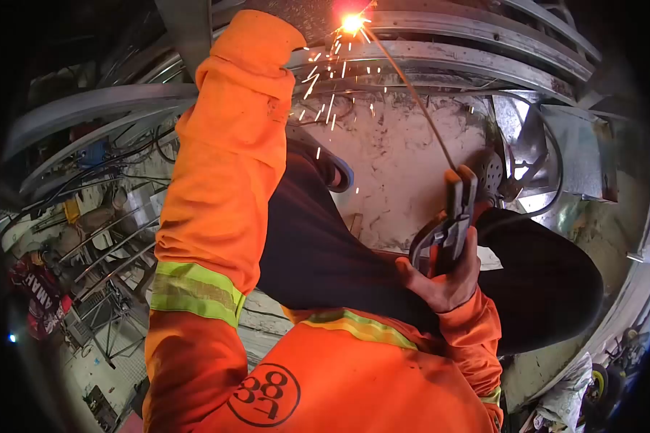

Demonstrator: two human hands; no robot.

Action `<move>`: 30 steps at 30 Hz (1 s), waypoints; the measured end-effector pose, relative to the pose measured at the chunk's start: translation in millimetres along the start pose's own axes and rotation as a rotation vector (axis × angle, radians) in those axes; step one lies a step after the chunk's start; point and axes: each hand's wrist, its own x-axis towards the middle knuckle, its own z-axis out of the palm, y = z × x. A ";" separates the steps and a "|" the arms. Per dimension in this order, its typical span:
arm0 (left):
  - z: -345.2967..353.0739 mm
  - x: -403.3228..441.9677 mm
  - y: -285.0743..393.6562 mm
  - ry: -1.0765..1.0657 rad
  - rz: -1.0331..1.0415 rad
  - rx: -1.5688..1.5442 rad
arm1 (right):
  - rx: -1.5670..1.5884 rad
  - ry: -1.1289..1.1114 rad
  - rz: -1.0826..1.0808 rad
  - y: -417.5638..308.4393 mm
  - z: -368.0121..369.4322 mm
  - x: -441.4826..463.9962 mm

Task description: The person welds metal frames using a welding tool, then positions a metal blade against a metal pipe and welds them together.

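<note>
My right hand (448, 285) is closed around a welding electrode holder (456, 220). A thin welding rod (414, 92) runs up and left from its jaws. At the rod's far tip a bright arc (352, 24) glows, and sparks fall below it. Long curved metal bars (477, 61) lie beside the arc. My left arm, in an orange sleeve (227, 166), stretches up toward the top edge, close to the arc. Beyond the cuff I cannot make out my left hand.
A dark cable (556, 155) loops at the right near a sheet-metal box (579, 151). My legs are bent over a stained pale floor (401, 169). Another person (40, 296) is at the far left, near metal rods (115, 245). A small wheel (597, 382) stands lower right.
</note>
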 end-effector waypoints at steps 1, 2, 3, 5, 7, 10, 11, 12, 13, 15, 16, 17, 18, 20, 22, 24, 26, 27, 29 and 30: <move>-0.9 4.4 5.3 0.056 0.096 0.214 | 0.095 0.091 0.126 -10.9 -1.3 -0.7; -2.8 6.7 10.9 0.056 0.095 0.215 | 0.056 -0.006 0.244 -22.2 -8.9 7.2; -6.9 8.6 24.3 0.018 -0.053 0.163 | 0.056 -0.007 0.243 -23.9 -9.7 8.5; -12.4 10.4 43.7 -0.059 -0.347 0.058 | 0.052 -0.008 0.285 -25.3 -10.1 9.7; -11.4 9.8 43.7 -0.027 -0.335 0.119 | 0.048 -0.007 0.285 -24.1 -9.6 9.0; -12.3 11.0 50.2 -0.017 -0.381 0.138 | 0.062 -0.009 0.279 -23.8 -9.0 8.8; -13.3 11.0 54.0 -0.040 -0.440 0.096 | 0.081 -0.011 0.273 -24.0 -8.5 8.9; -14.7 9.4 57.1 -0.041 -0.440 0.096 | 0.081 -0.011 0.274 -25.1 -7.9 9.0; -16.5 7.5 59.8 -0.022 -0.361 0.094 | 0.088 -0.018 0.304 -26.9 -7.5 9.2; -16.0 7.5 57.3 -0.003 -0.282 0.091 | 0.095 -0.024 0.335 -30.2 -7.2 10.3; -13.9 9.5 50.9 -0.015 -0.293 0.100 | 0.086 -0.024 0.351 -31.6 -7.1 11.3; -12.6 10.4 46.7 -0.027 -0.304 0.108 | 0.078 -0.024 0.368 -32.3 -7.0 11.9; -13.0 10.4 46.7 -0.027 -0.304 0.108 | 0.078 -0.024 0.368 -32.0 -6.7 12.0; -14.1 10.2 46.6 -0.051 -0.308 0.120 | 0.083 -0.022 0.358 -30.8 -5.7 11.6; -13.5 9.4 43.6 -0.050 -0.301 0.129 | 0.083 -0.026 0.348 -29.7 -5.8 11.7; -13.9 9.5 41.2 -0.049 -0.293 0.139 | 0.082 -0.030 0.338 -29.3 -5.7 12.0; -15.5 10.3 39.9 -0.100 -0.319 0.260 | 0.080 -0.022 0.329 -29.3 -5.4 12.3; -15.4 9.9 38.0 -0.099 -0.319 0.260 | 0.080 -0.022 0.328 -29.1 -6.0 12.5; -14.3 8.5 34.0 -0.093 -0.289 0.252 | 0.040 -0.075 0.317 -27.7 -9.3 12.5; -14.2 8.8 33.8 -0.093 -0.289 0.252 | -0.053 -0.073 0.270 -20.2 -8.9 7.2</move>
